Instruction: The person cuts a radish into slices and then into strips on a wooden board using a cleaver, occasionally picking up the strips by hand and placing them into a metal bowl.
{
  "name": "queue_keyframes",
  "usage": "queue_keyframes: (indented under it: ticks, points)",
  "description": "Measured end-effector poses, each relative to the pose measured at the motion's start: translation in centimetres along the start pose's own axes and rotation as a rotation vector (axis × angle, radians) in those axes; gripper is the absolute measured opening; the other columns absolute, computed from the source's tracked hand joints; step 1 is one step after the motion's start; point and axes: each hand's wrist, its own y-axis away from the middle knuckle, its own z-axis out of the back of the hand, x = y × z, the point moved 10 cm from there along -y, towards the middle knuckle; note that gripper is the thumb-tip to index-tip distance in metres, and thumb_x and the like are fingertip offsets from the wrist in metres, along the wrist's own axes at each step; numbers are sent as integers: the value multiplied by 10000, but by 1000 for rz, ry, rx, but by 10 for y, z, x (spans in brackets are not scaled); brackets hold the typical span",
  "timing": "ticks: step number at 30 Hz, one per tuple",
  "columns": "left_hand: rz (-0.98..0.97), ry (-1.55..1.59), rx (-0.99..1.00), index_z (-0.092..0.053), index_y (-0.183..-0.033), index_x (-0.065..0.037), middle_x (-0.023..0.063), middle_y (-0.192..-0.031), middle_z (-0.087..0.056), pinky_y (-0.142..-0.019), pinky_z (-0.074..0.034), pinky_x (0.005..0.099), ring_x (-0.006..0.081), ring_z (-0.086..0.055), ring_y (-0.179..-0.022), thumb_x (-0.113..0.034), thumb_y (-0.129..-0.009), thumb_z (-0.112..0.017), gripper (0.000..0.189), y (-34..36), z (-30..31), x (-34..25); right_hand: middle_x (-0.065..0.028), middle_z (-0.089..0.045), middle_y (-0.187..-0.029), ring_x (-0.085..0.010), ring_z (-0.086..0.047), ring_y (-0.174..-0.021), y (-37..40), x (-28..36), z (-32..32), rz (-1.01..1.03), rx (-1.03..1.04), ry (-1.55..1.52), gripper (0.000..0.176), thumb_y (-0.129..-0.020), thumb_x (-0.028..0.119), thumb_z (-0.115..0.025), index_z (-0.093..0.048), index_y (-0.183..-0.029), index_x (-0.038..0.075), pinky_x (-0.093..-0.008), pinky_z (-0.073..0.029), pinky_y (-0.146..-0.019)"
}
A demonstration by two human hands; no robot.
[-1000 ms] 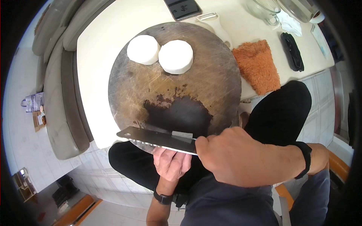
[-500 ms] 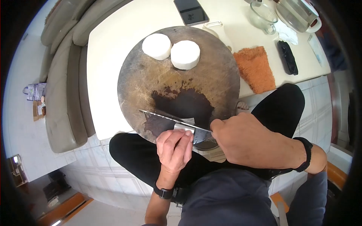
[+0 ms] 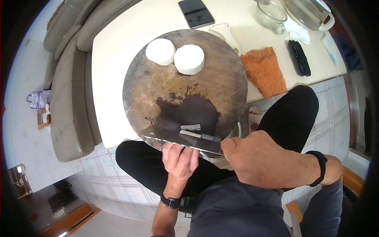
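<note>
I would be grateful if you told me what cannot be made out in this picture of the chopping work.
All in the head view:
- Left hand: fingertips, and anything in their grip, hidden by the knife.
- Knife handle: hidden inside the right hand.
- Glass jug: upper part cut off by the top edge.
- Phone: marks on its screen too small to read.

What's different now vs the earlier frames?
Since the last frame, the dark-bladed cleaver in the right hand moved toward the person's body and tipped flatter. A second thin white strip now shows at the blade. The left hand's fingertips are now behind the blade, grip hidden. Unchanged: two white, round chunks on the round wooden board.
</note>
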Motion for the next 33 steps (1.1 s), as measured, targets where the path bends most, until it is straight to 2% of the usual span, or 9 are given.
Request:
queue_keyframes:
  ticks: [5, 7, 10, 14, 16, 19, 22, 25, 33]
  points:
    - [8, 1, 15, -701, -826, -44, 86, -898, -630, -787, -503, 391, 294, -604, -875, 0, -594, -791, 252, 0, 1, 1, -200, -595, -585, -300, -652, -525, -4, -4, -1, -10, 55, -76, 170, -714, 28, -660, -557, -791, -85, -362, -505, -474]
    - [8, 12, 33, -660, -826, -40, 103, -917, -616, -789, -484, 421, 326, -585, -848, 25, -656, -747, 202, 1, 0, 1, -194, -595, -587, -296, -652, -527, -6, -5, -3, -20, 82, -69, 178, -722, 36, -664, -563, -800, -88, -359, -503, -478]
    - [-3, -11, 28, -685, -816, -44, 95, -890, -628, -785, -498, 397, 292, -599, -855, -19, -610, -797, 236, 2, 1, 1, -185, -594, -587, -288, -650, -528, -8, 0, -1, 17, 54, -38, 180, -724, 45, -667, -569, -795, -89, -351, -500, -483]
    - [-5, -16, 38, -675, -816, -41, 96, -891, -628, -782, -497, 397, 289, -597, -846, -25, -612, -802, 241, -1, 0, 1, -192, -600, -609, -284, -653, -538, -11, 0, -4, 11, 69, -52, 176, -722, 57, -673, -579, -776, -82, -343, -500, -487]
    - [-1, 4, 30, -678, -828, -37, 92, -901, -634, -784, -499, 399, 286, -601, -858, -26, -617, -803, 245, 0, 0, 2, -172, -581, -611, -332, -618, -516, -13, 1, -3, 49, 32, -126, 203, -697, 22, -647, -485, -799, -44, -395, -483, -469]
    - [-4, 16, 14, -684, -847, -38, 90, -911, -639, -782, -504, 393, 290, -604, -872, -16, -633, -797, 243, 0, 1, 1, -190, -581, -600, -348, -622, -527, -24, 3, -1, 121, -72, -141, 206, -678, 26, -656, -496, -783, -49, -409, -485, -476]
    - [-12, 41, -8, -691, -870, -41, 92, -925, -640, -784, -507, 381, 296, -606, -885, -1, -648, -787, 245, -4, 1, 0, -206, -582, -593, -371, -619, -533, -30, -3, -2, 71, -78, -123, 195, -653, 16, -659, -513, -760, -56, -429, -485, -486]
    - [-4, 35, 9, -691, -879, -39, 94, -933, -638, -778, -507, 373, 300, -606, -889, 12, -646, -778, 254, -4, 1, -1, -216, -579, -587, -391, -617, -542, -34, -1, 0, 117, -144, -169, 184, -633, 12, -660, -531, -741, -65, -438, -487, -495]
    - [-1, 21, -8, -690, -874, -33, 101, -944, -635, -772, -498, 379, 301, -599, -894, 22, -632, -775, 262, -2, 2, -2, -237, -595, -613, -401, -632, -574, -37, 7, -7, 129, -148, -89, 193, -627, 26, -662, -548, -746, -74, -451, -496, -512]
